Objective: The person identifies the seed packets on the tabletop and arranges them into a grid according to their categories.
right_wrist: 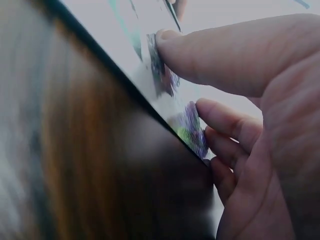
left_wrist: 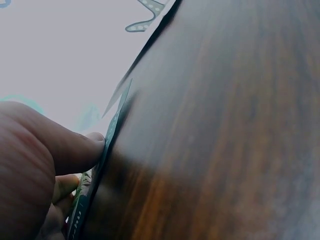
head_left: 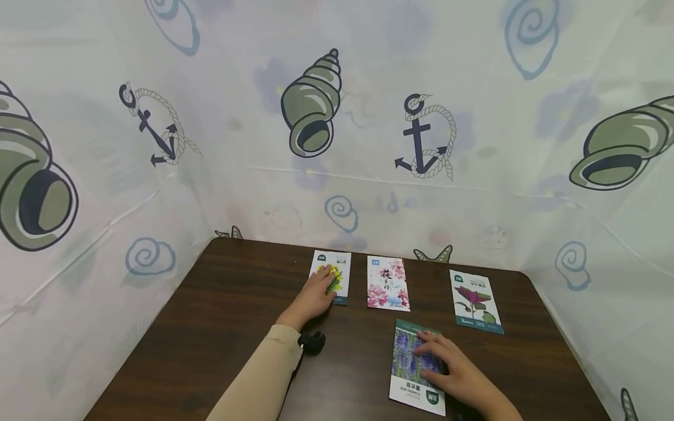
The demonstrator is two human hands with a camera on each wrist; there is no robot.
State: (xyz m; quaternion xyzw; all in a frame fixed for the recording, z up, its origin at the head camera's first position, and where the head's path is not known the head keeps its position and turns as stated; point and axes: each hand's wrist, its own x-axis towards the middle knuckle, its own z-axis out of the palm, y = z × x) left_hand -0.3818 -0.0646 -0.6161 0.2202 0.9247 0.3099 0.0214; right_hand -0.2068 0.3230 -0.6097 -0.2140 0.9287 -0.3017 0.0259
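Note:
My left hand (head_left: 314,295) lies with extended fingers on a white packet with yellow flowers (head_left: 342,275) near the table's far edge. In the left wrist view, the thumb (left_wrist: 85,150) meets the edge of this packet (left_wrist: 80,212), which lies flat. Closer to me, my right hand (head_left: 455,371) rests its spread fingertips on a lavender seed packet (head_left: 408,356), green at one end and white at the other. The right wrist view has the thumb (right_wrist: 200,55) and fingers touching the lavender packet's printed face (right_wrist: 192,130) from above.
Between the hands, farther back, lies a packet with pink blossoms (head_left: 387,286). A packet with a purple flower (head_left: 476,301) is at the right. The dark wooden table (head_left: 210,327) is bordered by a patterned cloth wall (head_left: 368,204) at the back and sides.

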